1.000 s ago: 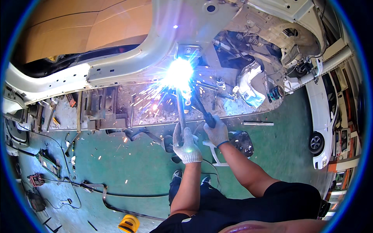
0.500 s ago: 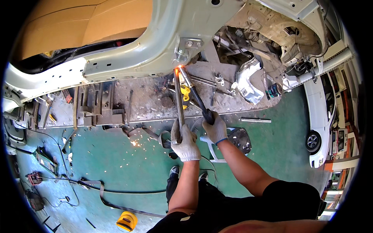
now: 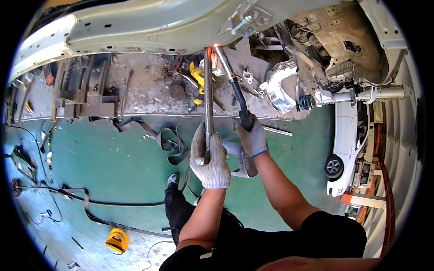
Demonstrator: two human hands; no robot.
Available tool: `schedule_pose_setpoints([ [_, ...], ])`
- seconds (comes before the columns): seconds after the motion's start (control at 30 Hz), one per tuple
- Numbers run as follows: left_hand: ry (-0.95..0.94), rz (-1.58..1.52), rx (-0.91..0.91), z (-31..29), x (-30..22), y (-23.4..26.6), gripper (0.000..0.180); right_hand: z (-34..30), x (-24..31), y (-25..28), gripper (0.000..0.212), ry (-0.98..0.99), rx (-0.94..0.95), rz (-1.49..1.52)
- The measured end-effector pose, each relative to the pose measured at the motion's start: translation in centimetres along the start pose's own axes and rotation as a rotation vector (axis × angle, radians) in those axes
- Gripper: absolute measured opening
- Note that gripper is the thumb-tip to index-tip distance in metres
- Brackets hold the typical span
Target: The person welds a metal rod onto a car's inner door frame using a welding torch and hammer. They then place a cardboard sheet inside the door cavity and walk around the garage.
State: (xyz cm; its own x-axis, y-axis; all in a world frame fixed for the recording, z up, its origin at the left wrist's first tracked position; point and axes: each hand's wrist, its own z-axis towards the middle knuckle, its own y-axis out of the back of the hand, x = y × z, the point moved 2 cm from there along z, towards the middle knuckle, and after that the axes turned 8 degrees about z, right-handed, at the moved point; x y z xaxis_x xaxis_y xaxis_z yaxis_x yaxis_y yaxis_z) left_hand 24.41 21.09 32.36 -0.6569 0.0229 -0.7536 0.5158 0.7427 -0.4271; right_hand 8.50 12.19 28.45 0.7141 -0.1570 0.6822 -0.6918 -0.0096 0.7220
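Your gloved left hand (image 3: 210,162) is wrapped around the near end of a metal bar (image 3: 208,95), which runs away from you to the near edge of the pale car body (image 3: 153,32). Your gloved right hand (image 3: 253,137) grips the dark handle of a welding torch (image 3: 238,90), right of the bar, its far tip just beside the bar's far end.

Both tips glow, so some heating looks done; you seem partway through. Whether the bar is fused to the body or only meets it, I cannot tell. What is left appears to lie at that 1 spot, since your 2 hands hold both pieces up to it.

On the grey platform (image 3: 149,101), a yellow tool (image 3: 197,77) lies just left of the bar.
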Motion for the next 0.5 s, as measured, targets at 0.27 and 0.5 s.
schedule_pose_setpoints([
  [0.27, -0.009, 0.041, 0.026, -0.2, 0.2, 0.4, 0.044, 0.6, -1.1, 0.5, 0.040, -0.015, -0.015, -0.054],
  [0.5, 0.042, 0.032, 0.026, -0.3, 0.5, 0.7, 0.046, 0.6, -0.8, 0.8, 0.034, -0.010, 0.010, 0.028],
])
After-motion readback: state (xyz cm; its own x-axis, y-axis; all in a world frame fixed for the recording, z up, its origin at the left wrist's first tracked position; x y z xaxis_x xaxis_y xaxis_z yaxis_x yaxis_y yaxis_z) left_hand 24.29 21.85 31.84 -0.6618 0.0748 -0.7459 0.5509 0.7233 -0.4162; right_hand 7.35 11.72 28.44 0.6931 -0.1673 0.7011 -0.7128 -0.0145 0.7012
